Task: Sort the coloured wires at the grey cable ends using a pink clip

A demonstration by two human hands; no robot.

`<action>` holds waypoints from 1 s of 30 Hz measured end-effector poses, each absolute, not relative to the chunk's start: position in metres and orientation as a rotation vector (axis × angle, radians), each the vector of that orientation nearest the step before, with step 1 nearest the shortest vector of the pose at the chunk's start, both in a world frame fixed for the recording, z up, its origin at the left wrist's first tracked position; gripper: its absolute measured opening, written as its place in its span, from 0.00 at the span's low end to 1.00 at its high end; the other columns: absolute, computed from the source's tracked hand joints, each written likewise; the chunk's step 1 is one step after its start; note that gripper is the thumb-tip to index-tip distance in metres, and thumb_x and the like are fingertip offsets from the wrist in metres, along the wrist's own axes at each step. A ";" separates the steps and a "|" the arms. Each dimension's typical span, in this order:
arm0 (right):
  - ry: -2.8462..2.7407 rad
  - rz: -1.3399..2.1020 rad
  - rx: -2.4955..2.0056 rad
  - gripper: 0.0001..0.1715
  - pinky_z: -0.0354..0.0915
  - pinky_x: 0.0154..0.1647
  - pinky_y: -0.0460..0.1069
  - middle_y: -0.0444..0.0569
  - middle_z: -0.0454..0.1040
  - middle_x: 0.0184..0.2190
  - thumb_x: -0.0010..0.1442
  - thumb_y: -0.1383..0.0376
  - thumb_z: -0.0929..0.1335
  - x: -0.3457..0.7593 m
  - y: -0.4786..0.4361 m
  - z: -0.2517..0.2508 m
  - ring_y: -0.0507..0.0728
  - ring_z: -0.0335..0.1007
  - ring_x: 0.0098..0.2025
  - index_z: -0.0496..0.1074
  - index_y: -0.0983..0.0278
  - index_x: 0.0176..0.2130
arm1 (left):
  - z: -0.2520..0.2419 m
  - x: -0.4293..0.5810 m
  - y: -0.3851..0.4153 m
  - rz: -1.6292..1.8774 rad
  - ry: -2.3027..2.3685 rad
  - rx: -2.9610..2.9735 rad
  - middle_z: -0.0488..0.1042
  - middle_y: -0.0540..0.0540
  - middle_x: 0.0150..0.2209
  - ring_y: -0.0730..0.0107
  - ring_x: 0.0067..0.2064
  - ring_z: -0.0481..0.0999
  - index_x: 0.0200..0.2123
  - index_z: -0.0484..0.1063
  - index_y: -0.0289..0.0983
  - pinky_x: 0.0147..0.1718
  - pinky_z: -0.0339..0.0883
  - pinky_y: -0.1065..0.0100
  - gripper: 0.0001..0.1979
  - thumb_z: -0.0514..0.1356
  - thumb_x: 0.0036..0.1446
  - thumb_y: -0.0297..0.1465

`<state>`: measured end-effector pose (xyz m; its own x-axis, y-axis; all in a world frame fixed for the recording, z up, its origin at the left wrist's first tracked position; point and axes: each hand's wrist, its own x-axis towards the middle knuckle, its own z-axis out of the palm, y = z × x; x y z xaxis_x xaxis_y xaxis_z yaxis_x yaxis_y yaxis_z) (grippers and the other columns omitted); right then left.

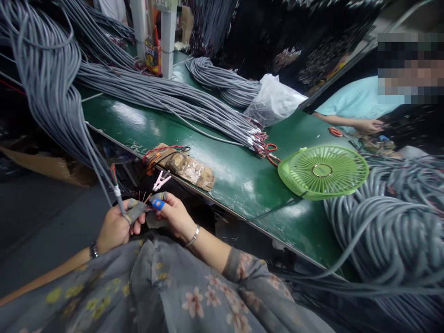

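Observation:
Close to my body, my left hand (120, 224) is closed round a grey cable (120, 202), with tape wrapped on its thumb and finger. The cable's white-banded end (117, 190) stands up above that hand and shows red and green wires (113, 174). My right hand (175, 217), with a blue cover on one finger, pinches thin coloured wires (148, 208) against the left fingertips. Their exact grip is partly hidden by the fingers. Just beyond the hands, a pale pink clip (161, 180) sits at the table edge beside a taped wooden block (189, 169).
Long grey cable bundles (166, 97) lie across the green table (239, 185). A green fan (322, 171) stands at the right, near coiled cables (388, 231). Orange-handled scissors (272, 155) lie by the fan. Behind a plastic bag (274, 99), a co-worker (357, 101) sits at far right.

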<state>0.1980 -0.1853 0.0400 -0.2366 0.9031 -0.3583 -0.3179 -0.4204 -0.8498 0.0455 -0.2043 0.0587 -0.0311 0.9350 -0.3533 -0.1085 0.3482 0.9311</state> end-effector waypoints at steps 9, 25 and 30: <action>-0.804 1.755 -1.106 0.28 0.62 0.27 0.47 0.41 0.74 0.22 0.35 0.50 0.85 0.194 -0.183 0.043 0.50 0.63 0.23 0.74 0.62 0.26 | 0.062 0.047 -0.207 0.986 1.309 0.954 0.74 0.50 0.17 0.76 0.15 0.65 0.19 0.72 0.39 0.14 0.56 0.74 0.19 0.72 0.42 0.46; -0.757 1.741 -1.120 0.24 0.61 0.27 0.47 0.41 0.71 0.21 0.38 0.54 0.85 0.191 -0.186 0.035 0.50 0.61 0.24 0.74 0.62 0.24 | 0.053 0.048 -0.207 1.058 1.337 0.869 0.71 0.52 0.15 0.76 0.15 0.64 0.20 0.71 0.39 0.14 0.55 0.75 0.16 0.70 0.42 0.44; -0.746 1.768 -1.125 0.24 0.58 0.24 0.45 0.38 0.68 0.18 0.36 0.54 0.83 0.197 -0.183 0.033 0.48 0.57 0.21 0.72 0.62 0.23 | 0.059 0.049 -0.202 1.122 1.306 0.789 0.70 0.53 0.16 0.78 0.13 0.62 0.19 0.70 0.40 0.13 0.53 0.74 0.14 0.71 0.38 0.40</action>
